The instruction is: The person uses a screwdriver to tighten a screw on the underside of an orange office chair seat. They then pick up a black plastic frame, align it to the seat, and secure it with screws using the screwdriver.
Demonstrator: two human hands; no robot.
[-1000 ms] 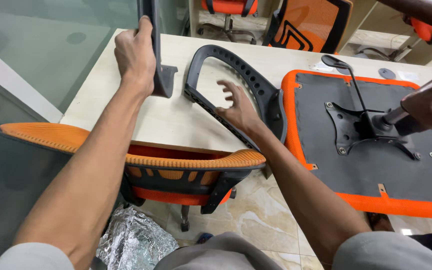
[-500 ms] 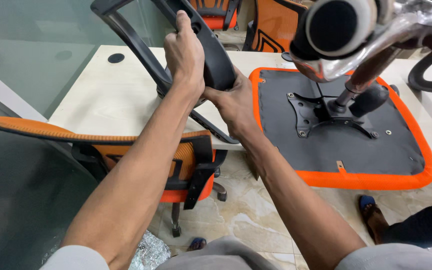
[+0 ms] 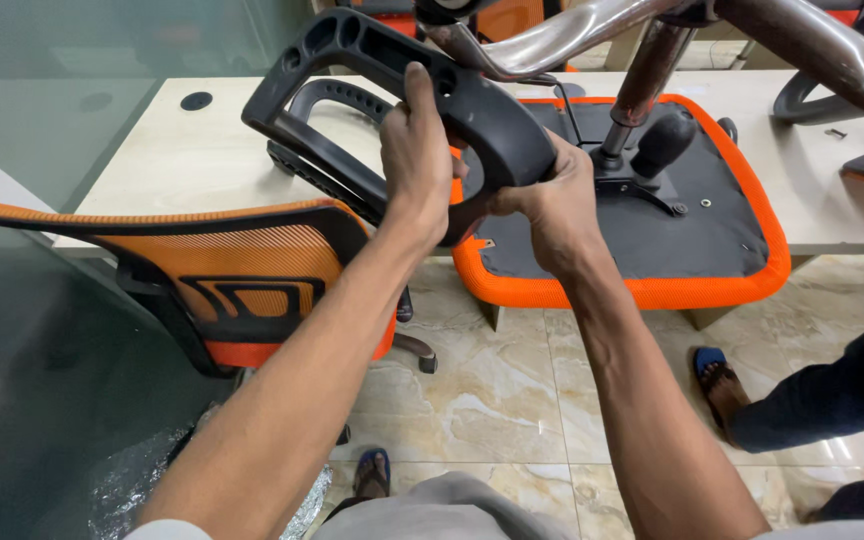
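Nearest the camera, at frame bottom: grey-clad knees, sandalled foot (image 3: 373,472) on marble floor (image 3: 492,400), crinkled silver wrap (image 3: 142,480) low left. Further right, a co-worker's dark trouser leg (image 3: 832,400) and blue sandal (image 3: 717,375), kept apart from the wearer's own hands.

Mid-frame, left hand (image 3: 417,165) wrapped shut around the black plastic armrest (image 3: 382,50), thumb up along the top bar. Right hand (image 3: 552,205) closed under the armrest's lower curved end, fingers hidden behind the plastic. Two-point grip, likely to stop the loop twisting: one hand steadies the top, the other carries the weight. Armrest held tilted in the air, clear of the desk, above the near desk edge and partly in front of the seat.

Left of the arms, orange mesh chair back (image 3: 242,270) standing by the desk, black frame toward the camera.

Behind the hands, upturned orange-edged seat (image 3: 652,290) flat on the beige desk (image 3: 182,150), underside up, giving access to the mechanism plate. Gas-lift column (image 3: 642,90) pointing up, chrome base legs (image 3: 802,40) spreading overhead. Second black armrest (image 3: 317,165) lying on the desk behind the held one.
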